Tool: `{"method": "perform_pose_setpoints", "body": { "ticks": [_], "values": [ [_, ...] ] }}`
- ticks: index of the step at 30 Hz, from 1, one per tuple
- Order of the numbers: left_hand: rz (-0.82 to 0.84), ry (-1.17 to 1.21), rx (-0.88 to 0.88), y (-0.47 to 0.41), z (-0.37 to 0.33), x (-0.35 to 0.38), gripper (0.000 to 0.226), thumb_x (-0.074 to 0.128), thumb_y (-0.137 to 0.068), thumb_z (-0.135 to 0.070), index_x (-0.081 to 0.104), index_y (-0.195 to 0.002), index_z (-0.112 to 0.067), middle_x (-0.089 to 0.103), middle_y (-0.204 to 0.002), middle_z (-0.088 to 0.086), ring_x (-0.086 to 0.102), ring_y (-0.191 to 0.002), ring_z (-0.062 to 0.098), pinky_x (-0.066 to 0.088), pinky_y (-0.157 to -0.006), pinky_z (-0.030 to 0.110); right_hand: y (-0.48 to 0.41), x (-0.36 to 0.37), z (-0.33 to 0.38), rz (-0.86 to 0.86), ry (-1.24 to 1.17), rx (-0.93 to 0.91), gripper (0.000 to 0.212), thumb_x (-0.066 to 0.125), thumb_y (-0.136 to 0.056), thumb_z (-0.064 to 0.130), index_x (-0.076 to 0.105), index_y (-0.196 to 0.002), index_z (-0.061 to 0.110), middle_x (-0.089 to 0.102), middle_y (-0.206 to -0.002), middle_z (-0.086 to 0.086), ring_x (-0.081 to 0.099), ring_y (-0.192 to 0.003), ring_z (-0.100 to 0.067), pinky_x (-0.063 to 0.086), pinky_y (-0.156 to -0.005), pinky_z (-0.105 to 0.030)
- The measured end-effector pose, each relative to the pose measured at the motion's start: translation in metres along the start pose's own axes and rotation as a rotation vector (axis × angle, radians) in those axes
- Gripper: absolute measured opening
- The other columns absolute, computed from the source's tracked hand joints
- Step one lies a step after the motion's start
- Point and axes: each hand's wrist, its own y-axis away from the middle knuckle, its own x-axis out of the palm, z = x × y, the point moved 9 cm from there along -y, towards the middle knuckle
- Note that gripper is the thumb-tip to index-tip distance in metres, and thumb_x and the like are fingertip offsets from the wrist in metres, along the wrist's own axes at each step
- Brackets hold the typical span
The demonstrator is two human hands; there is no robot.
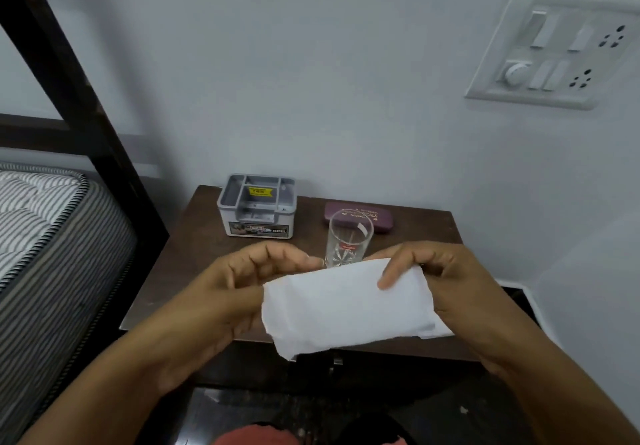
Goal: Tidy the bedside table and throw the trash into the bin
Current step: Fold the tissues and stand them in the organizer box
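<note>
A folded white sheet of paper (pixel 343 309) is held in the air above the front of the dark wooden bedside table (pixel 194 236). My left hand (pixel 225 292) grips its left edge, with the fingers curled over the top. My right hand (pixel 446 285) pinches the right end, thumb laid on the upper face. Behind the paper an empty clear drinking glass (pixel 348 240) stands upright on the table. A grey compartmented organiser box (pixel 258 207) sits at the back left. A purple spectacle case (pixel 360 217) lies at the back, behind the glass.
A striped mattress (pixel 45 223) in a dark bed frame (pixel 114 153) adjoins the table on the left. A white wall switch panel (pixel 561 49) hangs at the upper right. Dark floor (pixel 311 410) shows below the table's front edge. No bin is in view.
</note>
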Motion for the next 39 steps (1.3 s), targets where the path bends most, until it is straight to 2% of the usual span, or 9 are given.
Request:
{"method": "perform_pose_setpoints", "body": {
  "ticks": [5, 9, 14, 17, 20, 26, 28, 30, 39],
  "values": [
    [0.102, 0.46, -0.203, 0.001, 0.009, -0.015, 0.046, 0.058, -0.056, -0.016, 0.058, -0.102, -0.01, 0.066, -0.116, 0.016, 0.069, -0.09, 0.026, 0.057, -0.064, 0.033, -0.004, 0.011, 0.028, 0.016, 0.14, -0.232, 0.02, 0.058, -0.076, -0.002, 0.068, -0.063, 0.008, 0.07, -0.094, 0.002, 0.066, -0.087, -0.01, 0.055, -0.059, -0.022],
    [0.171, 0.183, -0.321, -0.005, 0.004, -0.005, 0.065, 0.055, -0.073, -0.059, 0.062, -0.114, -0.009, 0.07, -0.099, 0.01, 0.069, -0.076, 0.017, 0.057, -0.059, 0.026, -0.013, 0.025, 0.044, 0.099, 0.198, -0.242, 0.026, 0.059, -0.078, -0.007, 0.068, -0.061, 0.011, 0.071, -0.091, 0.002, 0.068, -0.086, -0.013, 0.059, -0.064, -0.035],
    [0.143, -0.332, -0.211, -0.014, -0.013, -0.012, 0.026, 0.07, -0.071, -0.03, 0.073, -0.091, -0.013, 0.074, -0.087, 0.011, 0.071, -0.073, 0.02, 0.056, -0.066, 0.028, -0.035, 0.039, 0.057, 0.112, 0.223, -0.184, 0.026, 0.056, -0.085, -0.003, 0.071, -0.082, 0.018, 0.07, -0.099, 0.005, 0.067, -0.091, -0.014, 0.06, -0.072, -0.04],
    [-0.034, -0.318, -0.093, -0.023, -0.019, -0.04, 0.032, 0.072, -0.069, -0.033, 0.072, -0.094, -0.012, 0.074, -0.096, 0.014, 0.069, -0.089, 0.035, 0.05, -0.085, 0.051, -0.057, 0.031, 0.033, -0.085, -0.153, -0.077, 0.025, 0.05, -0.093, 0.024, 0.059, -0.115, 0.02, 0.068, -0.098, 0.002, 0.065, -0.086, -0.014, 0.055, -0.075, -0.034],
    [-0.202, -0.145, 0.07, -0.035, -0.03, -0.067, 0.03, 0.07, -0.076, -0.031, 0.071, -0.098, -0.011, 0.073, -0.103, 0.013, 0.065, -0.102, 0.038, 0.049, -0.09, 0.047, -0.079, 0.059, 0.003, -0.025, -0.477, 0.053, 0.056, 0.055, -0.083, 0.047, 0.049, -0.126, 0.012, 0.068, -0.109, -0.009, 0.067, -0.091, -0.016, 0.055, -0.08, -0.032],
    [-0.289, -0.094, 0.297, -0.086, -0.064, -0.107, 0.011, 0.061, -0.083, -0.02, 0.067, -0.089, -0.014, 0.075, -0.085, 0.001, 0.07, -0.076, 0.012, 0.057, -0.06, 0.023, -0.16, 0.087, 0.004, -0.09, 0.195, -0.076, 0.047, 0.076, -0.072, 0.012, 0.057, -0.115, 0.01, 0.07, -0.108, -0.009, 0.068, -0.096, -0.022, 0.054, -0.089, -0.045],
    [-0.339, -0.121, 0.338, -0.106, -0.076, -0.124, 0.008, 0.058, -0.087, -0.014, 0.066, -0.087, -0.014, 0.074, -0.075, -0.008, 0.069, -0.071, 0.001, 0.05, -0.055, 0.011, -0.194, 0.08, 0.009, -0.162, 0.353, -0.112, 0.04, 0.075, -0.073, 0.013, 0.061, -0.11, 0.006, 0.07, -0.108, -0.012, 0.066, -0.094, -0.021, 0.053, -0.087, -0.034],
    [-0.395, -0.192, 0.382, -0.125, -0.084, -0.143, 0.009, 0.059, -0.088, -0.012, 0.066, -0.087, -0.016, 0.072, -0.068, -0.017, 0.066, -0.069, -0.008, 0.045, -0.055, 0.003, -0.223, 0.073, 0.006, -0.195, 0.452, -0.107, 0.037, 0.074, -0.075, 0.015, 0.062, -0.108, 0.005, 0.068, -0.109, -0.012, 0.063, -0.093, -0.019, 0.048, -0.077, -0.022],
    [-0.457, -0.324, 0.483, -0.191, -0.076, -0.198, 0.026, 0.062, -0.086, -0.006, 0.062, -0.111, 0.0, 0.071, -0.067, -0.024, 0.066, -0.074, -0.008, 0.049, -0.07, 0.007, -0.287, 0.07, -0.047, -0.318, 0.651, -0.042, 0.031, 0.069, -0.079, 0.03, 0.064, -0.106, 0.017, 0.07, -0.106, -0.007, 0.063, -0.097, -0.029, 0.05, -0.085, -0.044]
  ]
}}
